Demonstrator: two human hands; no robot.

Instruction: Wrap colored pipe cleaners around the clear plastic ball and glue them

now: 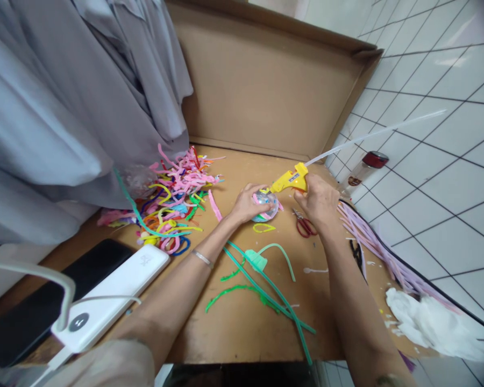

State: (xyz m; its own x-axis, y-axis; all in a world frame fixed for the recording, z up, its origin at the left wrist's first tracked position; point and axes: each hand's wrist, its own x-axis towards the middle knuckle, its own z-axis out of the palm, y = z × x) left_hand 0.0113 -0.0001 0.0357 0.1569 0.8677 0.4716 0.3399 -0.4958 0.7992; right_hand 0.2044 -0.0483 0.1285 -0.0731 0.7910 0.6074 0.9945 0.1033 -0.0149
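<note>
My left hand [247, 203] is wrapped round the left side of a small clear round object [268, 210] with pink and green pieces on it. A yellow glue gun [289, 180], a long clear glue stick [379, 133] rising from its back, is gripped in my right hand [319, 200]. The gun's nozzle meets the top of the round object. Just below lies a yellow loop [264, 228]. Red-handled scissors [305, 226] rest beside my right hand. Nearer me are green pipe cleaners [236, 290] and a pale green piece [256, 260].
At the left lie a colourful pile of pipe cleaners [185, 183], a white power bank [116, 295] and a black slab [92, 269]. A cardboard panel [262, 80] stands behind. On the right are a red-lidded jar [363, 171], lilac strands [371, 242] and white tissue [431, 322].
</note>
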